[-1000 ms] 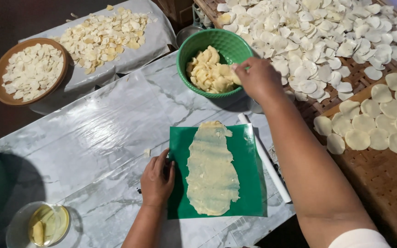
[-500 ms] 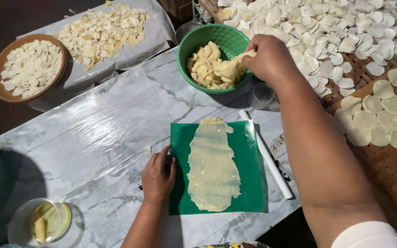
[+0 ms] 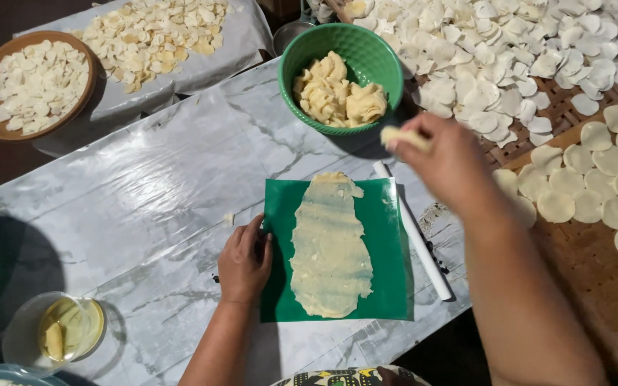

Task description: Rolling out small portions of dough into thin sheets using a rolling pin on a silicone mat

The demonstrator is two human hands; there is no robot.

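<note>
One soft dough lump (image 3: 403, 136), pinched.

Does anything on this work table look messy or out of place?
Little stands out. A small dough crumb lies loose on the plastic sheet left of the green mat, and dark smudges mark the sheet beside the white stick.

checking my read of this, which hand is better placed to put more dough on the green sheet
Right, probably. The right hand already pinches a dough piece just above the green sheet, beside the green bowl. The left hand lies flat on the sheet's left edge.
</note>
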